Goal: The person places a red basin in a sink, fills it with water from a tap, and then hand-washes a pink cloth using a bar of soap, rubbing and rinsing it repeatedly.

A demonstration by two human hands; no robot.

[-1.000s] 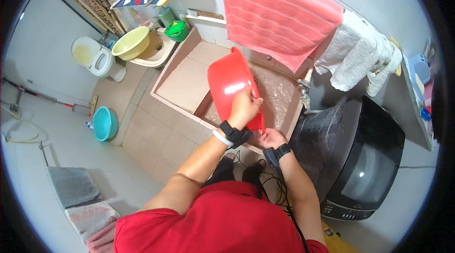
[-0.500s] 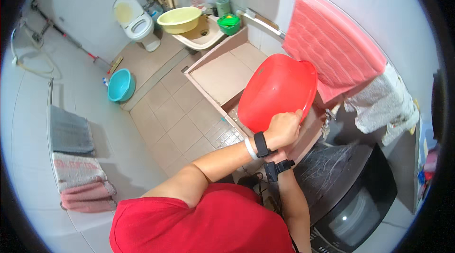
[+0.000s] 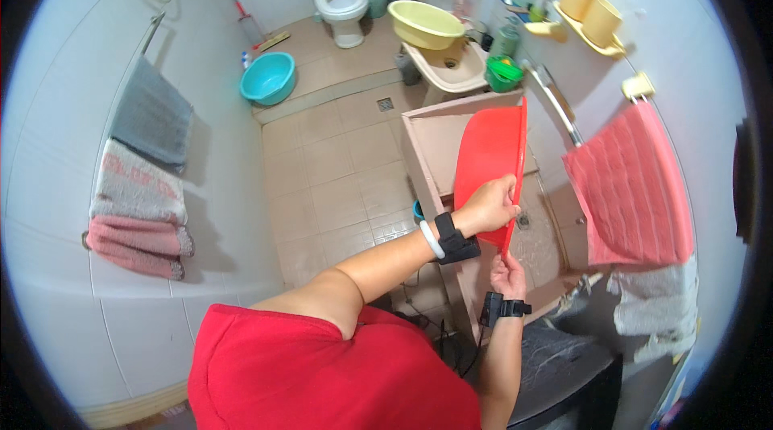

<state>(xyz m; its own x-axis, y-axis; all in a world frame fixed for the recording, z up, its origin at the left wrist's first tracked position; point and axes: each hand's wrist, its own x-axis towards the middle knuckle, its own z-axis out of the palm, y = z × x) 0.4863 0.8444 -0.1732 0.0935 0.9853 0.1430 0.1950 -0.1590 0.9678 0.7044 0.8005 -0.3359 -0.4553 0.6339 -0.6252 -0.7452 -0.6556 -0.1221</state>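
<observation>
The left hand [image 3: 487, 206] is pinching the rim of the red basin [image 3: 487, 152], thumb and fingers closing over the edge partway along it. The right hand [image 3: 507, 275] is gripping the same rim at its near end, fingertips pressing together around it.

The red basin is hanging on edge over the pink trough [image 3: 541, 253], its underside facing left and its hollow turning toward the wall. A half second ago its broad underside was facing the camera; now it is showing almost side-on, so the hands are swinging it round between them. The camera is also turning, so part of that shift is only apparent. With the hollow tipping sideways, the basin is probably keeping little or no water, though its inside is staying hidden.

Below and to the right, the drain [image 3: 523, 221] is showing in the wet trough floor. The pink towel [image 3: 636, 184] is hanging on the right wall, while the yellow basin [image 3: 427, 25] is sitting on the washbasin [image 3: 435, 64] beyond, with a green bowl [image 3: 503, 73] standing near it.
</observation>
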